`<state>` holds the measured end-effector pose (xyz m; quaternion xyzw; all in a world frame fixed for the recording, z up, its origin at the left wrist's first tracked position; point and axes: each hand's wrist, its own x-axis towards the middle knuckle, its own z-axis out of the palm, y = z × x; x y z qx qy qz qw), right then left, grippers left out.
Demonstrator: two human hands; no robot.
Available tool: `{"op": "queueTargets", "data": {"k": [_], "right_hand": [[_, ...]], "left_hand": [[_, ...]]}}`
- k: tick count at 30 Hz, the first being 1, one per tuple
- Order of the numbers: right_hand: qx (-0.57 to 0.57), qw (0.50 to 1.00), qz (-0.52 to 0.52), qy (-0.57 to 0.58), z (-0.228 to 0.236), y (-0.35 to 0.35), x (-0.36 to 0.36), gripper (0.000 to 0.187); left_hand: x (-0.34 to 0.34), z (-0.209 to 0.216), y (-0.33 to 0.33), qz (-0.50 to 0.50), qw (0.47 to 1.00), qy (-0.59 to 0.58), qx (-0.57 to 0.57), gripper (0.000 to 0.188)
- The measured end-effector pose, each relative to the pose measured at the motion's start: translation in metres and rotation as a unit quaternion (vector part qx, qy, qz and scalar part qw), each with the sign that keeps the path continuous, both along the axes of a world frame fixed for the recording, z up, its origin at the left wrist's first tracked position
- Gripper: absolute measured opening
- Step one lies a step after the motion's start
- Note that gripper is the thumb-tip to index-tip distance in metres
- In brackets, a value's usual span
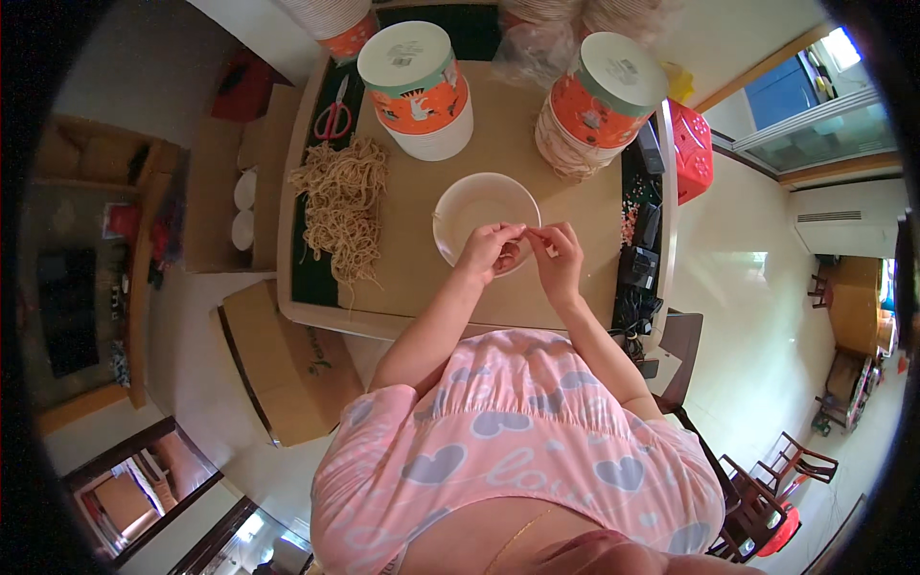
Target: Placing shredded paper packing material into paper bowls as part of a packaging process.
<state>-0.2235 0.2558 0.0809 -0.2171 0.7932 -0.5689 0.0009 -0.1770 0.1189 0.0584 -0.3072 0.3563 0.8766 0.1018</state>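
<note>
A round white tub (460,206) stands on the brown cardboard sheet in front of me, its inside facing up. Over its near right rim my two hands meet. The fingers of my left hand (491,251) are closed in a pinch, and my right hand (559,261) pinches beside it, thumb and forefinger nearly touching the left fingertips. What lies between them is too small to make out. To the left is a tangled heap of beige twine (345,206), with red-handled scissors (333,119) behind it.
Upturned stacks of orange-and-green printed paper tubs stand at the back left (417,105) and back right (599,105). Black adapters and cables (637,268) line the table's right edge, beside small reddish bits (630,220). A red plastic stool (690,153) and cardboard boxes (292,369) flank the table.
</note>
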Motion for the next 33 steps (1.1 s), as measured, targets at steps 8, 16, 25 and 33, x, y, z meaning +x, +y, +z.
{"op": "queueTargets", "data": {"k": [8, 16, 25, 33], "right_hand": [[0.000, 1.000, 0.002, -0.005, 0.000, 0.001, 0.002, 0.014], [0.046, 0.998, 0.045, 0.012, 0.005, 0.007, 0.006, 0.025], [0.076, 0.978, 0.175, -0.085, 0.010, 0.013, -0.033, 0.017], [0.080, 0.983, 0.155, -0.057, 0.018, 0.006, -0.032, 0.007]], "left_hand": [[-0.001, 0.012, 0.006, 0.025, 0.999, -0.020, -0.020, 0.010], [-0.001, 0.011, 0.002, 0.030, 0.998, -0.011, -0.055, 0.009], [0.003, 0.014, -0.001, -0.053, 0.980, 0.021, -0.190, 0.008], [0.005, 0.029, -0.002, -0.001, 0.987, -0.019, -0.162, 0.015]]}}
